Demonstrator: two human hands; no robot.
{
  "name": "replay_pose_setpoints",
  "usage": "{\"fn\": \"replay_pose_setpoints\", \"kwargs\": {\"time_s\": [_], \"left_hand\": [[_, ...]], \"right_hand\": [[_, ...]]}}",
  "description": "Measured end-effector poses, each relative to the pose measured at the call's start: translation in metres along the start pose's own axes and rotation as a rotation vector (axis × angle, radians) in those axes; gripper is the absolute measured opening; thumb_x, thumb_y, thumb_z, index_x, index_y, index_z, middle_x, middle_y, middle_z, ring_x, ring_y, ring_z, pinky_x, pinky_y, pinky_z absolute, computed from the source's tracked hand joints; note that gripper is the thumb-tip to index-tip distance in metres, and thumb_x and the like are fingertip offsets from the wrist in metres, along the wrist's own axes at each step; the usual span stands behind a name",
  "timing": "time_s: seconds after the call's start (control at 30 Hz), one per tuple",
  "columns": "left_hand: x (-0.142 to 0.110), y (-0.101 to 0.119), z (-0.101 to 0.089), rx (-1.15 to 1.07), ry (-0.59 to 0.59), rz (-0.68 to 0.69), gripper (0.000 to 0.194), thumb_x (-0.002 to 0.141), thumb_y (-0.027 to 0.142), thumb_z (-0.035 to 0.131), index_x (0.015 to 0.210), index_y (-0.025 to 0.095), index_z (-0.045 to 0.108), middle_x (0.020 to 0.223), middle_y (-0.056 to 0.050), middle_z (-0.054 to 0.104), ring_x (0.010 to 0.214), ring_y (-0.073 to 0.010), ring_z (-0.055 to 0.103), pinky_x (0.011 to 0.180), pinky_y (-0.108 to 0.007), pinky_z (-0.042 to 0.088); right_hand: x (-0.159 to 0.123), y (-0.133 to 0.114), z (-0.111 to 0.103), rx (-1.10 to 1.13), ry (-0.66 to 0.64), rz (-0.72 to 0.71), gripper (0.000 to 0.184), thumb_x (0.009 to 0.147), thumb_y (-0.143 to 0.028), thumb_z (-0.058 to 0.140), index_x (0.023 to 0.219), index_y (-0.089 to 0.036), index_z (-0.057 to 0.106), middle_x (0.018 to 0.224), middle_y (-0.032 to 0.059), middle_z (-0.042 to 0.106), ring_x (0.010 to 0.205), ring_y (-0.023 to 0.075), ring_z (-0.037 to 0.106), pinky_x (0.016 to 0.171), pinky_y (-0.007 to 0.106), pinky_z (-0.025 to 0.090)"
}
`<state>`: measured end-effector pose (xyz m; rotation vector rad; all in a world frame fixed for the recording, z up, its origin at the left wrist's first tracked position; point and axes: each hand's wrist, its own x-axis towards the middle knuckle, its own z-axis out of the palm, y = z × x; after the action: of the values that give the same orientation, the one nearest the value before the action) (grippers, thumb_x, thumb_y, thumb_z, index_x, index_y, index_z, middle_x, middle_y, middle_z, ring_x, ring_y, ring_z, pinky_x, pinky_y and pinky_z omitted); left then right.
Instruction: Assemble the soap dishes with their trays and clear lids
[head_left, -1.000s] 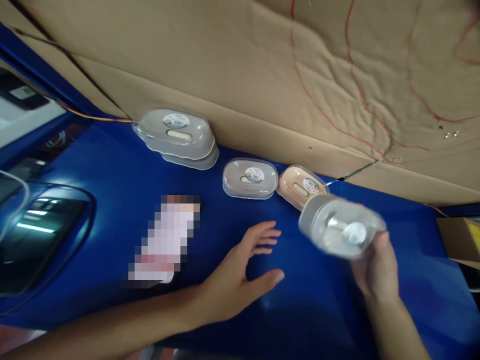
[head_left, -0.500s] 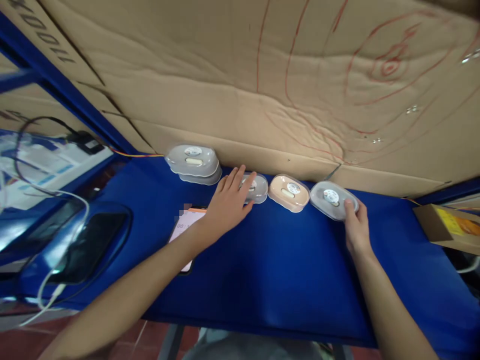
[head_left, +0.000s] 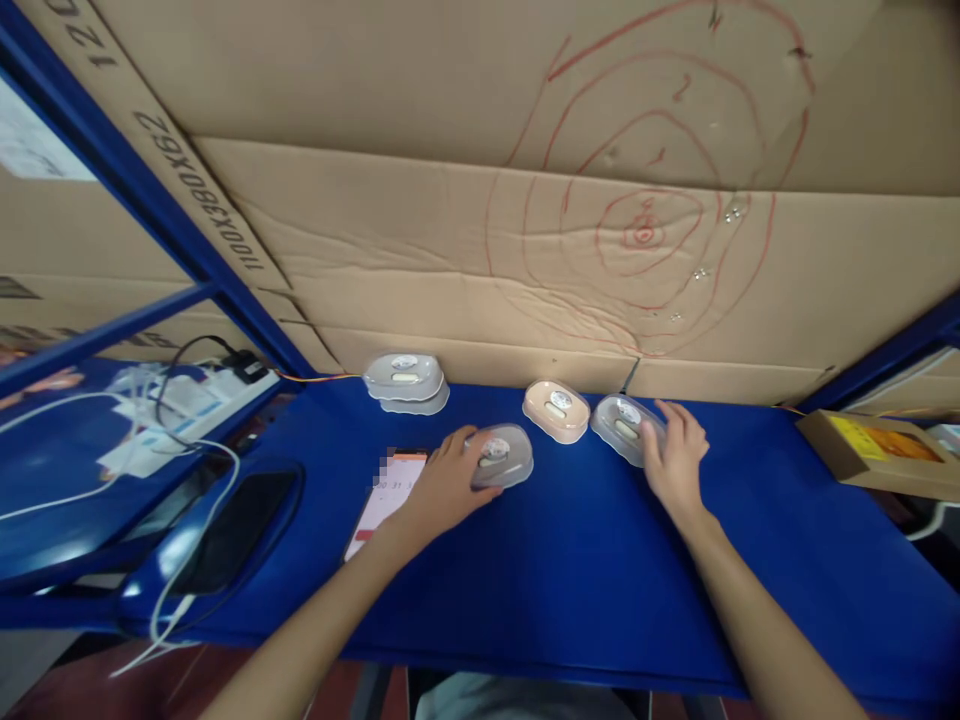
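Note:
My left hand (head_left: 454, 480) is closed around the left end of a grey plastic soap dish (head_left: 510, 452) with a round label on top. To its right, a peach soap dish (head_left: 555, 410) lies on the blue table. Another grey soap dish (head_left: 624, 425) rests beside the peach one. At that dish's right end is my right hand (head_left: 676, 460), fingers apart, the thumb against or just over its edge. Further left, stacked grey soap dishes (head_left: 405, 378) stand by the cardboard.
A phone (head_left: 386, 500) showing a timer lies partly behind my left forearm. A dark phone (head_left: 232, 535) with a white cable is further left. Cardboard (head_left: 420, 240) with red rings drawn on it rises behind the table (head_left: 570, 590). An open carton (head_left: 874, 455) sits at right.
My left hand has gripped the grey dish and drawn it away from the cardboard, towards me. My right hand's fingers have spread off the other grey dish. The view has tilted upward.

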<state>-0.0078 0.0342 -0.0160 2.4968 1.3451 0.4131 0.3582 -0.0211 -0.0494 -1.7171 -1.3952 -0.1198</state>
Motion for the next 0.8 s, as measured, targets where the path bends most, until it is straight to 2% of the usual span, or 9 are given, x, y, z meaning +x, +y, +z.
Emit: {"fn": "replay_pose_setpoints", "kwargs": {"time_s": [0.13, 0.2, 0.27, 0.37, 0.5, 0.57, 0.63, 0.8], "left_hand": [[-0.013, 0.009, 0.0, -0.155, -0.061, 0.116, 0.076, 0.082, 0.045, 0.088, 0.146, 0.026, 0.053, 0.155, -0.016, 0.051, 0.142, -0.0365, 0.055, 0.118, -0.053, 0.047], [-0.016, 0.016, -0.003, -0.229, -0.095, 0.179, 0.076, 0.084, 0.053, 0.086, 0.148, 0.028, 0.052, 0.15, -0.013, 0.056, 0.137, -0.0308, 0.06, 0.115, -0.045, 0.051], [-0.015, 0.022, -0.006, -0.284, -0.117, 0.224, 0.074, 0.087, 0.058, 0.081, 0.149, 0.03, 0.052, 0.146, -0.011, 0.06, 0.132, -0.0271, 0.064, 0.112, -0.041, 0.054], [-0.006, 0.023, -0.007, -0.314, -0.089, 0.227, 0.072, 0.087, 0.058, 0.081, 0.147, 0.029, 0.055, 0.146, -0.011, 0.061, 0.133, -0.0292, 0.063, 0.114, -0.045, 0.052], [0.012, 0.01, 0.0, -0.294, 0.068, 0.111, 0.064, 0.095, 0.049, 0.074, 0.15, 0.024, 0.052, 0.15, -0.016, 0.057, 0.14, -0.0347, 0.054, 0.119, -0.056, 0.045], [0.019, 0.0, 0.005, -0.276, 0.141, 0.055, 0.061, 0.099, 0.044, 0.07, 0.151, 0.02, 0.05, 0.148, -0.017, 0.058, 0.14, -0.0341, 0.055, 0.117, -0.057, 0.046], [0.022, -0.01, 0.009, -0.246, 0.187, 0.02, 0.055, 0.099, 0.042, 0.071, 0.146, 0.018, 0.055, 0.145, -0.016, 0.061, 0.133, -0.0327, 0.06, 0.111, -0.056, 0.052], [0.027, -0.022, 0.019, -0.165, 0.244, -0.031, 0.039, 0.102, 0.038, 0.069, 0.135, 0.019, 0.064, 0.137, -0.011, 0.067, 0.114, -0.0263, 0.07, 0.095, -0.049, 0.062]], "right_hand": [[-0.037, -0.055, 0.002, 0.097, -0.293, -0.409, 0.061, 0.101, -0.053, 0.063, 0.156, -0.03, 0.049, 0.156, 0.014, 0.055, 0.146, 0.0342, 0.051, 0.12, 0.057, 0.041], [-0.058, -0.076, 0.008, 0.129, -0.401, -0.561, 0.07, 0.096, -0.056, 0.071, 0.158, -0.031, 0.049, 0.158, 0.0141, 0.055, 0.146, 0.0349, 0.052, 0.118, 0.054, 0.046], [-0.074, -0.086, 0.017, 0.143, -0.442, -0.646, 0.071, 0.096, -0.055, 0.072, 0.158, -0.03, 0.048, 0.159, 0.015, 0.053, 0.148, 0.0361, 0.051, 0.118, 0.056, 0.046], [-0.085, -0.085, 0.029, 0.13, -0.411, -0.653, 0.073, 0.099, -0.048, 0.069, 0.162, -0.027, 0.039, 0.163, 0.0205, 0.044, 0.154, 0.0404, 0.042, 0.118, 0.065, 0.043], [-0.086, -0.079, 0.032, 0.094, -0.356, -0.581, 0.079, 0.101, -0.04, 0.066, 0.166, -0.02, 0.025, 0.167, 0.0286, 0.03, 0.157, 0.0454, 0.034, 0.114, 0.07, 0.045], [-0.085, -0.081, 0.031, 0.091, -0.382, -0.593, 0.073, 0.101, -0.038, 0.066, 0.163, -0.022, 0.031, 0.166, 0.0264, 0.034, 0.156, 0.0442, 0.037, 0.115, 0.068, 0.045], [-0.086, -0.086, 0.029, 0.096, -0.441, -0.624, 0.066, 0.099, -0.037, 0.067, 0.158, -0.024, 0.041, 0.164, 0.0225, 0.042, 0.154, 0.0418, 0.04, 0.116, 0.066, 0.044], [-0.084, -0.095, 0.026, 0.11, -0.587, -0.663, 0.049, 0.097, -0.03, 0.068, 0.145, -0.027, 0.058, 0.149, 0.0144, 0.062, 0.143, 0.033, 0.056, 0.121, 0.061, 0.04]]}}
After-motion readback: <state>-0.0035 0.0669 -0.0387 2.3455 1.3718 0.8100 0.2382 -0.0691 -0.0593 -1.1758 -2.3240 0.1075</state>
